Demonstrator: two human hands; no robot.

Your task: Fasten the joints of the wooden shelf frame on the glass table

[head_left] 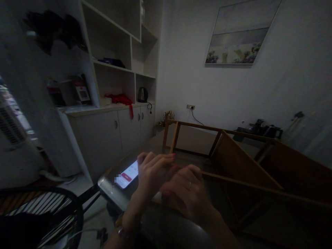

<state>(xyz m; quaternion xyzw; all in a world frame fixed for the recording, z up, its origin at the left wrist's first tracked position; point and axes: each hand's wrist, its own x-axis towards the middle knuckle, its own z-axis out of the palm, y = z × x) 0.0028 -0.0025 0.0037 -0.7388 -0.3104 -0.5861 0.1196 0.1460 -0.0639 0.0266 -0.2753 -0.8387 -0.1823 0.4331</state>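
Observation:
A lit phone [127, 175] lies on the corner of a dark table [166, 228] in front of me, its screen showing white with a red button. My left hand [151, 171] rests just right of the phone with its fingers stretched out flat and held together, touching or hovering over the phone's right end. My right hand [188, 193] lies beside it on the table, fingers loosely curled downward, a ring on one finger; nothing shows in it. A bracelet sits on my left wrist.
Wooden chair or frame pieces [233, 162] stand beyond the table. White cabinets and shelves [116, 103] hold a kettle [142, 94] and red cloth [120, 99] at left. A round black wire basket [44, 218] is at lower left. A picture [240, 34] hangs on the wall.

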